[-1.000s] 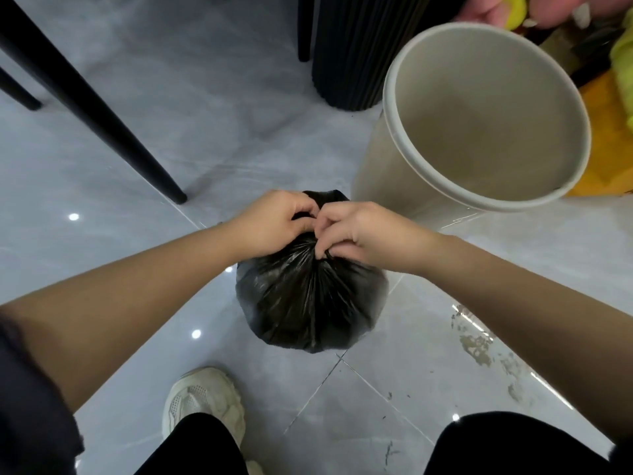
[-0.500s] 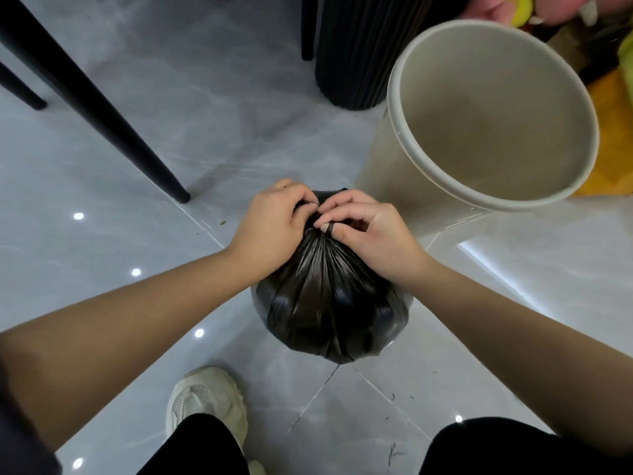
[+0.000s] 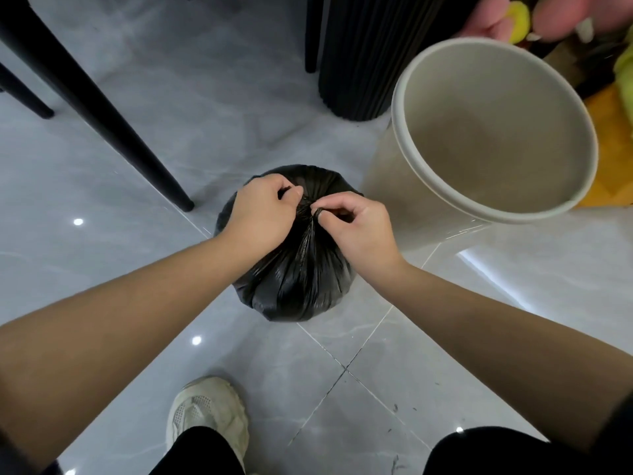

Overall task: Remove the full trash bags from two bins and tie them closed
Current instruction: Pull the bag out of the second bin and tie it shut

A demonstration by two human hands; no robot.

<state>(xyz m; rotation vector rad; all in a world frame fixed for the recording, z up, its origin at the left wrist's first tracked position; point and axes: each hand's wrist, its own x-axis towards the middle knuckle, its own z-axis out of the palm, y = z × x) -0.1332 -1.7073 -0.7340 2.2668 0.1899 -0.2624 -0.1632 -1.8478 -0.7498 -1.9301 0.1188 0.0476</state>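
A full black trash bag [image 3: 298,282] sits on the grey tiled floor in the middle of the view, its top gathered into tight pleats. My left hand [image 3: 260,216] pinches the gathered plastic from the left. My right hand [image 3: 356,224] pinches a small black end of the bag's neck from the right, fingertips almost touching the left hand's. Just right of the bag stands a beige round bin [image 3: 387,173] with no liner inside it.
A black ribbed cylinder [image 3: 359,53] stands behind the beige bin. Slanted black furniture legs [image 3: 102,108] cross the upper left. Yellow and pink items [image 3: 613,138] lie at the right edge. My pale shoe [image 3: 209,413] and dark trouser legs are at the bottom.
Both hands have drawn slightly apart at the bag's neck, and the right one now pinches a short end of plastic. The bag's top sits flatter and tighter than before.
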